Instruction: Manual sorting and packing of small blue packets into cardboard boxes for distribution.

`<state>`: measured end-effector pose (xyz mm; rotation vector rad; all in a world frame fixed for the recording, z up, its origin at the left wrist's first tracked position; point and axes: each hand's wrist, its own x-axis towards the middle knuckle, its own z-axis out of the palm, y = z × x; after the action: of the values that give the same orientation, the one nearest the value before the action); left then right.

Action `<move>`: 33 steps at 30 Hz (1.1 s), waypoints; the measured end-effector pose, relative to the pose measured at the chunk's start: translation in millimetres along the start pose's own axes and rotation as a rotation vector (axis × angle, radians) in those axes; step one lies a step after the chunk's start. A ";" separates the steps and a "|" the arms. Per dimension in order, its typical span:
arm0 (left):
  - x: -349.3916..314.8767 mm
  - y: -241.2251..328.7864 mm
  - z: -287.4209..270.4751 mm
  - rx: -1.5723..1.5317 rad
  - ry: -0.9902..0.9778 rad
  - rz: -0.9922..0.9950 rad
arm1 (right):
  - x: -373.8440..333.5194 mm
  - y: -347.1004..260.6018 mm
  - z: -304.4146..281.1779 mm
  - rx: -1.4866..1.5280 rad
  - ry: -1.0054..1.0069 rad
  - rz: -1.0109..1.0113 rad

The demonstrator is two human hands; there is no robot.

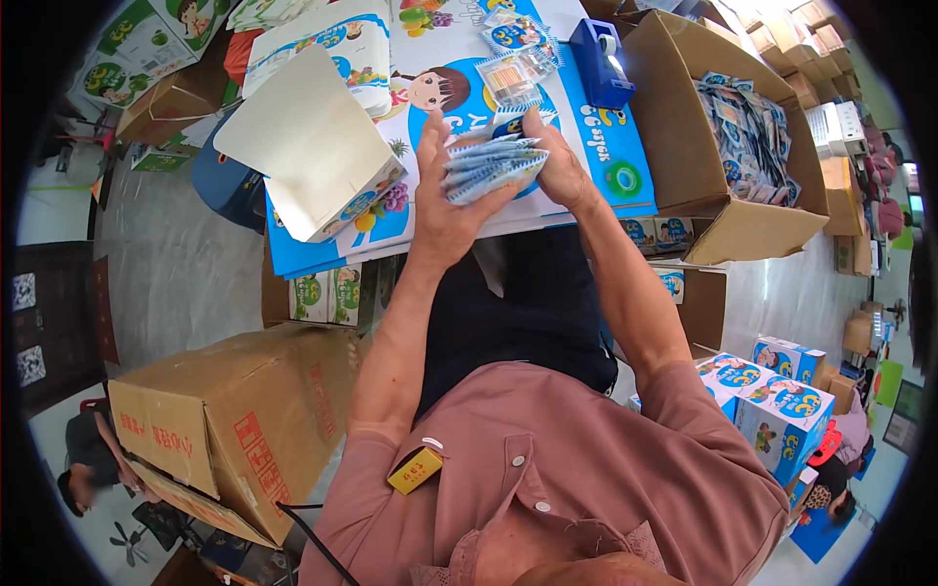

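Note:
A bunch of small blue-and-white packets (493,168) is held above the near part of the table, their crimped edges facing me. My left hand (445,210) is closed round the bunch from the left and below. Against its right side, my right hand (559,168) is closed, with the thumb near one packet at the far end; its fingertips are partly hidden. Beyond my hands, several loose clear-and-blue packets (516,76) lie on the printed sheet (415,59). To the left stands an open white carton (318,137) with its lid flap raised.
A blue tape dispenser (601,63) and a green tape roll (623,179) sit at the table's right. Beside them, an open cardboard box (674,127) holds many packets. Flat printed cartons (342,59) lie far left. A large brown box (234,420) stands at lower left.

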<state>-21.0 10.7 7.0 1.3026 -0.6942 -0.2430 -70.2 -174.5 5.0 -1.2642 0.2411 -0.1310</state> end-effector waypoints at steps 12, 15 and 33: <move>-0.7 -0.4 15.0 -0.109 -0.018 -0.085 | 13.4 2.0 20.8 0.107 0.115 -0.051; 1.0 -19.8 6.7 -0.038 -0.071 -0.109 | 12.0 -1.8 31.2 -0.254 0.032 -0.152; -4.5 -15.8 5.6 0.056 -0.095 -0.178 | 92.9 -31.9 -12.7 -1.002 0.814 0.181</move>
<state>-24.5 4.3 -8.7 1.4150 -0.6697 -0.4344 17.6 -217.2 22.0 -2.1206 1.2330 -0.3992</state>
